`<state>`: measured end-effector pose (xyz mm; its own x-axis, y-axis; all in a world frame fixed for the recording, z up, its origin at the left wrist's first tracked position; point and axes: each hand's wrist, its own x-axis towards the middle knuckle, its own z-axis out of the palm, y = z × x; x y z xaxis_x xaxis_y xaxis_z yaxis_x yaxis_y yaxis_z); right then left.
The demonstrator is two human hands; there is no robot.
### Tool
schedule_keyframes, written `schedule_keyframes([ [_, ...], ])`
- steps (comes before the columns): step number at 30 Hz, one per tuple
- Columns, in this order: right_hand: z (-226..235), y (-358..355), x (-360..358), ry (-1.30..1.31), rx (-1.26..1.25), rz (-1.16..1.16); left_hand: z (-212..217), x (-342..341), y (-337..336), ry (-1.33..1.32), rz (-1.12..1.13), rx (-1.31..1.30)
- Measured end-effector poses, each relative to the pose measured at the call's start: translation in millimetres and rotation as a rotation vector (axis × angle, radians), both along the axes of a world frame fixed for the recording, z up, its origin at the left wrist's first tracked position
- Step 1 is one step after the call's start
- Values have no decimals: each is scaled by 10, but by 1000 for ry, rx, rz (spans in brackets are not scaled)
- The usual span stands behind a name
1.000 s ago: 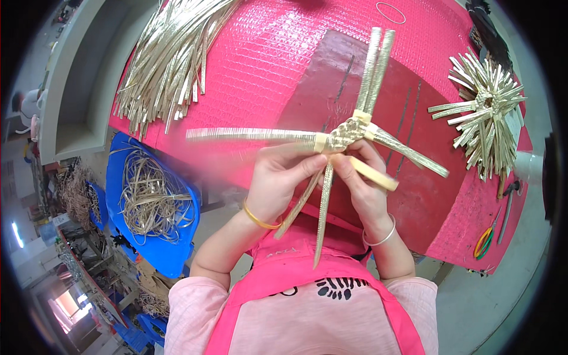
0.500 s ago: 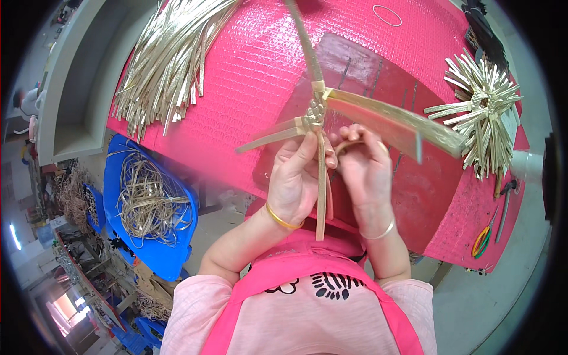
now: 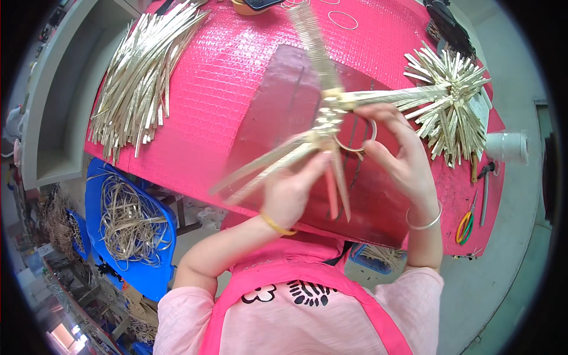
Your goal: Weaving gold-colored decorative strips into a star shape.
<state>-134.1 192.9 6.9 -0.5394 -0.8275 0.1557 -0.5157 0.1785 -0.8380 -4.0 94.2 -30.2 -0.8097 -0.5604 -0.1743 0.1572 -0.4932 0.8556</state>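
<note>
Foremost: left hand [image 3: 287, 195], one, thumb and fingers closed on the lower end of the woven gold piece [image 3: 328, 121]; right hand [image 3: 402, 148], one, thumb and fingers parted and curled about one thin pale ring [image 3: 353, 148], pinch impossible to tell. Woven piece, one, held above one maroon board [image 3: 278, 112]: one o'clock of the left hand, the nearer; ten o'clock of the right; blurred core's long axis roughly seven to one. From it: scissors [image 3: 465, 228], one pair, four o'clock; blue tub [image 3: 160, 290], eight; splayed gold bundle [image 3: 452, 94], one, toward three; gold sheaf [image 3: 142, 71], one, toward ten, strips uncountable.
</note>
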Motion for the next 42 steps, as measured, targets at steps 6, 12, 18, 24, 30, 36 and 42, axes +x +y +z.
schedule_keyframes([
  [6, 187, 316, -918, -318, -100, -348, -69, -382, 327, 50, -375, -621],
  [12, -461, 878, -2133, 1023, 486, -778, -149, -206, -35, -101, -632, -725],
  [18, -1115, 631, -2413, 1038, 789, -824, -95, -44, -494, -111, -477, -991],
  [24, -901, 1054, -3153, 1225, 1065, -902, -236, -214, -2324, -885, 222, -1668],
  [30, -707, 794, -2583, 1126, 550, -669, -569, 0, -3209, -1378, 313, -1740],
  [36, -229, -10, -1243, 432, 259, -193, -442, -38, -2979, -1353, 162, -1797],
  [42, -151, -412, -140, 387, 472, 123, -589, 212, -1777, -1133, 64, -1818],
])
